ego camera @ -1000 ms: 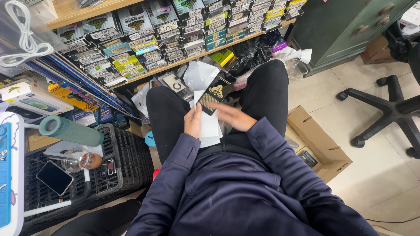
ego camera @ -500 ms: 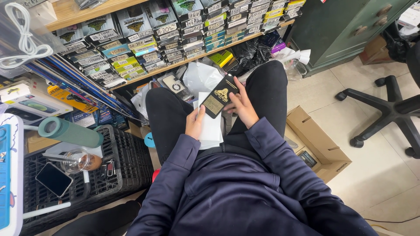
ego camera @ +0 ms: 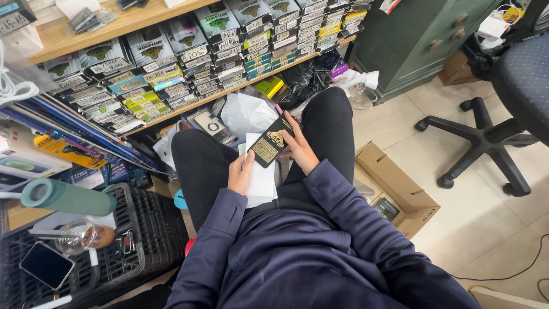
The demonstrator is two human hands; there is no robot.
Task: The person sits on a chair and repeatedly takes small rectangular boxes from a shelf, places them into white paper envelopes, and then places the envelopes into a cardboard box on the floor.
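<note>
Right hand [ego camera: 301, 153] gripping black card [ego camera: 271, 143], tilted up, seemingly for reading. Left hand [ego camera: 240, 171] pinning white sheet [ego camera: 260, 177] flat on lap, steadying it.

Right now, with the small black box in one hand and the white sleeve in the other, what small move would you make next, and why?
Probably ease the black box down to the white sleeve. The right hand holds the box tilted just above the sleeve's upper edge, and the left hand steadies the sleeve on the lap, so the two already nearly meet.
</note>
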